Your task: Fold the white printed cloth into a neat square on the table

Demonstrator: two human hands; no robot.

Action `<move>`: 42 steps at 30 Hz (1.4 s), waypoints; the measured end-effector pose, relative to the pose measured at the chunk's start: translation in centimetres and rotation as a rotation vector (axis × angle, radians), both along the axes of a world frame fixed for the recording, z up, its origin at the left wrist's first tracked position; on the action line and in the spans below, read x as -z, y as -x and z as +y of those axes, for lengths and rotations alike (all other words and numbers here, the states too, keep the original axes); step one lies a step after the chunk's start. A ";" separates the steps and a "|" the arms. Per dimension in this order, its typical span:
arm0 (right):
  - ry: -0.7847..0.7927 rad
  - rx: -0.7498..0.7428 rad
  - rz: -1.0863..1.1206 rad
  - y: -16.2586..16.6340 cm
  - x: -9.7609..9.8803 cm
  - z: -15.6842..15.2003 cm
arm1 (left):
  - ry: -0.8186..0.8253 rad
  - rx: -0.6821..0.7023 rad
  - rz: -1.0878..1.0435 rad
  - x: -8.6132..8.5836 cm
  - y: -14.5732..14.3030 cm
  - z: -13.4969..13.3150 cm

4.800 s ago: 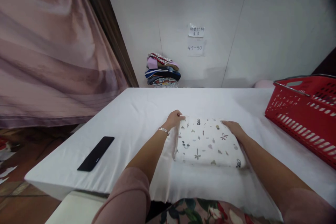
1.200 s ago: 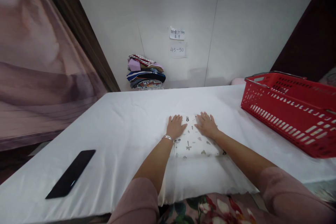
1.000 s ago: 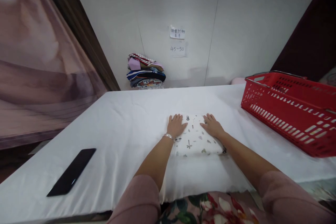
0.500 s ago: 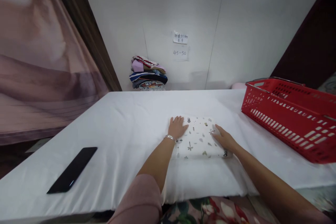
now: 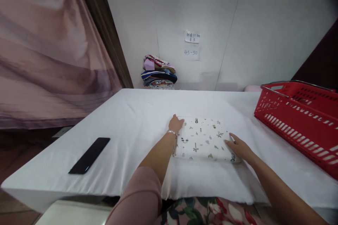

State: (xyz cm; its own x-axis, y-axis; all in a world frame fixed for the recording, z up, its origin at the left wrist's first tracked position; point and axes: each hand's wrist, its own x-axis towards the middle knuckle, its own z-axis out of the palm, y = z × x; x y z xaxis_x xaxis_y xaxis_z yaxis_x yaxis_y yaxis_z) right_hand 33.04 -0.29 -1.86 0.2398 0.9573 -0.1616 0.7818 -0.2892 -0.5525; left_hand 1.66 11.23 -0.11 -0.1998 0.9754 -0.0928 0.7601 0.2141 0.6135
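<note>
1. Left hand [image 5: 175, 124] and right hand [image 5: 239, 148] had shifted outward to the cloth's [image 5: 203, 139] side edges.
2. Left hold could not be told; right was slightly spread.
3. Cloth lay on the bench [image 5: 132, 119], apparently folded, not yet lifted.

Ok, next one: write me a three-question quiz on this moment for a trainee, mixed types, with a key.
1. Multiple choice: where is the left hand?
A) Inside the red basket
B) At the far left corner of the printed folded cloth
C) On the flat black object

2. True or false: the bracelet is on the left wrist.

3. Fill in: the lower paper on the wall reads "____".

Key:
1. B
2. True
3. 45-50
</note>
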 end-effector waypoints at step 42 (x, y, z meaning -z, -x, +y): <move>-0.405 -0.387 0.195 11.9 -1.5 2.2 | -0.273 0.187 -0.643 4.8 0.8 -6.6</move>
State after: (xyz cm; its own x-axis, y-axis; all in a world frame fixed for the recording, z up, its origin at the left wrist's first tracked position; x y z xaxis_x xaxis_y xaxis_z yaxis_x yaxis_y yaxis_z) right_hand 21.16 1.89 -0.40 -0.1368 0.9639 0.2284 0.6609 0.2606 -0.7037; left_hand 0.84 4.64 -4.90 -0.0154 0.9932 0.1158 0.2399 -0.1087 0.9647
